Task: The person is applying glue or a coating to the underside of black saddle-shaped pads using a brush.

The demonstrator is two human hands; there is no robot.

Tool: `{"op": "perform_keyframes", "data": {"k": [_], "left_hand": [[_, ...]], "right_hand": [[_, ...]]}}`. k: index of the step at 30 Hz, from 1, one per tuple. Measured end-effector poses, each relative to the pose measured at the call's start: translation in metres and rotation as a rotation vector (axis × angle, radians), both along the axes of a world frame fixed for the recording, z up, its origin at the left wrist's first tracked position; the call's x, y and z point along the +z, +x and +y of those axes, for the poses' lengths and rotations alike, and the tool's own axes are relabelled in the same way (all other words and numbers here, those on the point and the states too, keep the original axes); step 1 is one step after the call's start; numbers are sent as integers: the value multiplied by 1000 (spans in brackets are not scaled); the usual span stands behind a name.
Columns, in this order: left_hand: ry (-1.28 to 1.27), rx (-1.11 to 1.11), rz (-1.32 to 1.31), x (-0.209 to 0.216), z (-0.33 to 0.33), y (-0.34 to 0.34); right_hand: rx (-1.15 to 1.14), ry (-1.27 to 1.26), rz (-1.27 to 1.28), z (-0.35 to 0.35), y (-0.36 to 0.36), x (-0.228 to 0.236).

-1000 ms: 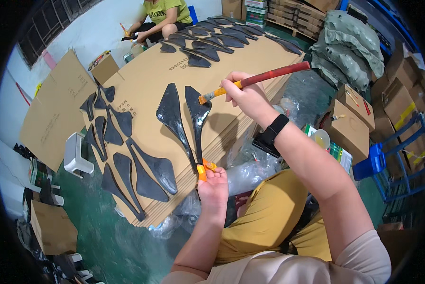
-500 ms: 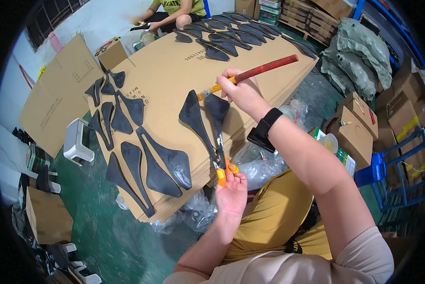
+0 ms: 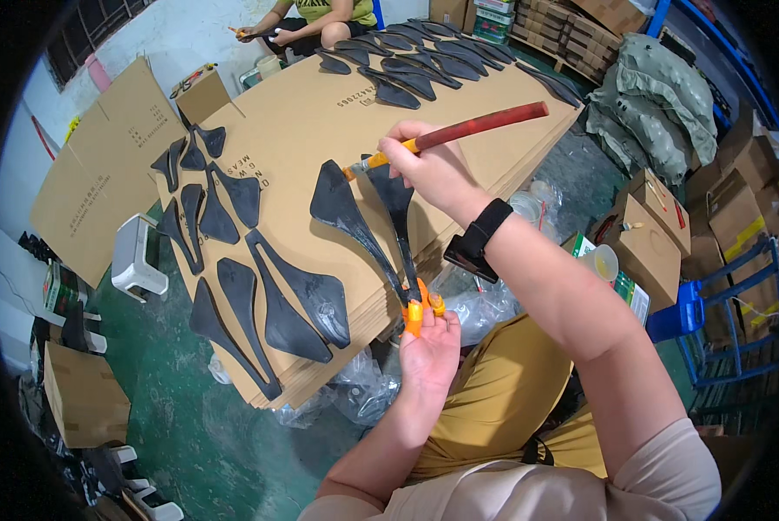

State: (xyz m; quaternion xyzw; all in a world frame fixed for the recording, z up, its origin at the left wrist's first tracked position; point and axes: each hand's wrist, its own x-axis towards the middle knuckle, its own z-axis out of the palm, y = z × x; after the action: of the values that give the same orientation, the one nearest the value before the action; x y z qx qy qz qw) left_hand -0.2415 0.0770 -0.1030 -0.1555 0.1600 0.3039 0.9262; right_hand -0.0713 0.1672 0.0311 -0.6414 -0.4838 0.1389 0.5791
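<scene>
My left hand [image 3: 428, 352] grips the narrow joined end of a black V-shaped piece, with orange coverings around the fingertips. The two broad blades of this V-shaped piece [image 3: 341, 204] point away from me, above the near part of the cardboard. A brush [image 3: 480, 126] with a long red handle is held in my right hand [image 3: 433, 169]. Its orange-stained tip meets, or nearly meets, the inner edge of the left blade. My right fingers and wrist pass close over the right blade, whose top is partly hidden.
Similar black pieces [image 3: 298, 300] lie at the left of the cardboard stack [image 3: 294, 130], and several more at its far end. Beyond it sits another person [image 3: 320, 26], holding a dark piece. A white stool [image 3: 138, 260] stands left; a blue jug [image 3: 680, 313] and cartons are right.
The V-shaped piece has tilted left at its blades, while its held end moved slightly right. My right hand and the brush tip have shifted left. The far person's hands moved too.
</scene>
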Motion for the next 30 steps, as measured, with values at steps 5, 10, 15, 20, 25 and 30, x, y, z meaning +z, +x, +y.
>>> {"op": "perform_keyframes", "data": {"k": [5,10,15,20,25,30], "left_hand": [[-20,28,31,4,1,2],[-73,48,82,5,4,1],[-70,97,24,5,8,-2],[-108,137,-6,5,12,-5],[-134,165,-98,7,13,-7],[-208,166,-102,8,15,-9]], "right_hand": [[31,143,-233,8,-11,1],[-74,272,-360,19,-2,20],[-88,248,-132,4,9,32],[-91,77,-133,-35,1,20],[-34,-122,-127,-61,-8,5],[-26,-124,-65,-72,-11,-1]]}}
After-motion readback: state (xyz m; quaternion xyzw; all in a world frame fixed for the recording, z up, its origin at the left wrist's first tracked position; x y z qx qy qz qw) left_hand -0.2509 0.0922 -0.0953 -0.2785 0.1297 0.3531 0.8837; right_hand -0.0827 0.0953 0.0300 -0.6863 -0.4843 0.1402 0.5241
